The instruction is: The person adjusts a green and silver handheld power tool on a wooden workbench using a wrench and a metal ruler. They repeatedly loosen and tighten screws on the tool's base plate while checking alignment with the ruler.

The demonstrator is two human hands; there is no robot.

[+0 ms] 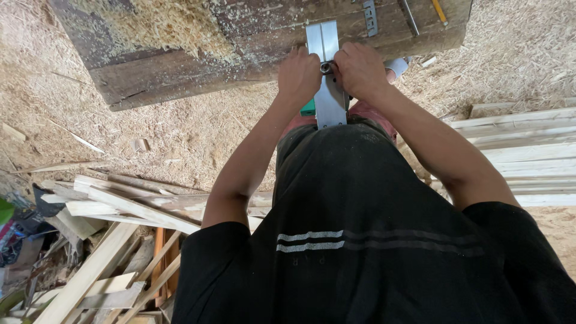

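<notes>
left hand (298, 75): fingers curled tight, knuckles up, closed against the left edge of the grey metal tool (327, 72) at its small round knob (326, 68); whether the fingertips actually pinch the knob i cannot tell
right hand (360, 69): also curled shut, pressed to the right edge of the metal tool at the same knob, thumb side toward the left hand; the 2 hands nearly meet over it
metal tool: a flat grey plate with a groove down its middle, its far end lying on the near edge of the workbench (240, 42), its near end reaching off the bench toward the person's waist; a bit of green body (308, 108) shows under it, just off the bench edge
workbench: dark, worn planks across the top of the view, cracked along the near edge
sawdust pile (162, 24): heaped on the workbench, well left of the metal tool
metal bracket (370, 17): on the workbench, just beyond the right hand
thin steel rod (410, 17) and yellow pencil (439, 11): on the workbench, further right of the bracket
loose wood offcuts (120, 240): piled on the ground, well away from the workbench on the person's left
pale planed boards (528, 156): stacked on the ground on the person's right, below the bench's right corner
ground (180, 132): covered in shavings all round the workbench
</notes>
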